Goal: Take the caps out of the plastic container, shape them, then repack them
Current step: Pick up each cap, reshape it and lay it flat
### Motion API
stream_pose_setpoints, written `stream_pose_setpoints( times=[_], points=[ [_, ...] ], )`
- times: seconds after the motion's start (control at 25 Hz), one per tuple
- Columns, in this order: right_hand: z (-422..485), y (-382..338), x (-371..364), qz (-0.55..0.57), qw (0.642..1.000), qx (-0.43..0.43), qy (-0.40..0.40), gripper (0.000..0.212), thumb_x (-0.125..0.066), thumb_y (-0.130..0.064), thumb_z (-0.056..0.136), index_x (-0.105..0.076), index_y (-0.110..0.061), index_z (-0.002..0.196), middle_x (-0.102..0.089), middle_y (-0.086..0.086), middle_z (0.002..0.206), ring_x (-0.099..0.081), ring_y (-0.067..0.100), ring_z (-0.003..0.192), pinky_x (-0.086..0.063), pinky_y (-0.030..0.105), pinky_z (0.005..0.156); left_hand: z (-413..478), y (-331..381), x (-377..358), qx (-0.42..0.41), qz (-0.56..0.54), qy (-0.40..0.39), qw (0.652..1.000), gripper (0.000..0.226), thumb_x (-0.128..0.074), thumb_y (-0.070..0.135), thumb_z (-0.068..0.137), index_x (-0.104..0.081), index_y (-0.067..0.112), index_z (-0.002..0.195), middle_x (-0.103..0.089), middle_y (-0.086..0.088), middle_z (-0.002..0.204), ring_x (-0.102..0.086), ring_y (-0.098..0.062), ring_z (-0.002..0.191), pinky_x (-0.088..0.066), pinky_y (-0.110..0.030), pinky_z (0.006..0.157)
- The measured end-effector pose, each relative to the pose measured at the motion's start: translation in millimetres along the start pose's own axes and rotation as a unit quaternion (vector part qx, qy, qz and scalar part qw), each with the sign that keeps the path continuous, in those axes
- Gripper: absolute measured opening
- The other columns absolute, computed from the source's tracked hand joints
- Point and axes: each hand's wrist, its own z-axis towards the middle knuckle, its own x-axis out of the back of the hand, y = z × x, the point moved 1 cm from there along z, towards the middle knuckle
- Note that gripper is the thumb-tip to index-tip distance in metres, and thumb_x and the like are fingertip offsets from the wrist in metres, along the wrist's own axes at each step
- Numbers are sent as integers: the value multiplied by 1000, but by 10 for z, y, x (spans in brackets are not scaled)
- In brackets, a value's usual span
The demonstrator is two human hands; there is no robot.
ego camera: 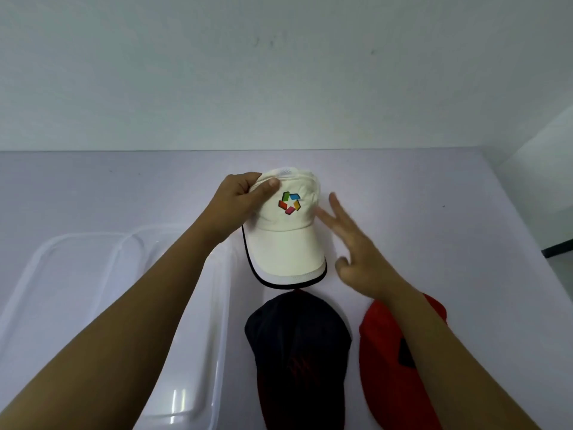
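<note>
A cream cap (pixel 286 246) with a multicoloured logo and a dark-edged brim sits on the table, brim towards me. My left hand (pixel 240 201) grips the left side of its crown, thumb on top. My right hand (pixel 356 248) hovers just right of the cap with fingers spread and straight, fingertips near the crown. Closer to me lie a dark navy cap (pixel 299 346) and a red cap (pixel 390 361), the red one partly under my right forearm. The clear plastic container (pixel 214 321) stands at the left under my left forearm, with nothing visible inside.
A clear lid (pixel 62 274) lies left of the container. The pale table (pixel 434 197) runs back to a white wall, and its right edge slants down the right side of the view.
</note>
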Motion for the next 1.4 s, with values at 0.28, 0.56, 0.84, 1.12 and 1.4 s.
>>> stream_pose_setpoints(
  times=[0.28,0.56,0.84,1.12,1.4],
  points=[
    [632,-204,238,224,962,-78,132,18,-49,-31,96,-60,-22,105,-68,-5,98,-65,7,89,-53,29,81,155,252,-300,-84,54,18,995,26,-53,40,90,-63,15,90,-70,-5,83,-66,-17,77,-53,-32,68],
    [821,438,-118,29,968,-239,71,30,-55,-39,90,-55,-10,100,-61,1,91,-55,16,81,-37,24,58,545,-474,-537,11,279,2,960,38,-51,32,95,-50,9,64,-46,2,55,-43,-17,56,-27,-25,54],
    [833,802,-287,69,956,-246,147,52,-64,-41,84,-49,-10,123,-51,7,123,-48,23,117,-41,39,101,550,-788,-745,45,324,61,943,35,-45,39,96,-58,9,107,-58,-11,110,-50,-29,106,-39,-38,85],
    [460,1001,-263,311,876,-358,81,87,-71,-34,79,-17,-24,147,-19,0,156,-33,21,136,-35,44,109,117,-883,-845,310,-9,108,945,72,-44,63,84,-30,24,142,-35,-4,147,-39,-30,132,-37,-51,107],
    [524,733,-345,436,849,-282,94,50,-70,-40,77,-60,-18,120,-71,3,114,-69,19,100,-57,34,84,109,-841,-868,310,-249,39,917,44,-46,60,88,-68,25,104,-74,0,107,-68,-20,101,-53,-38,90]
  ],
)
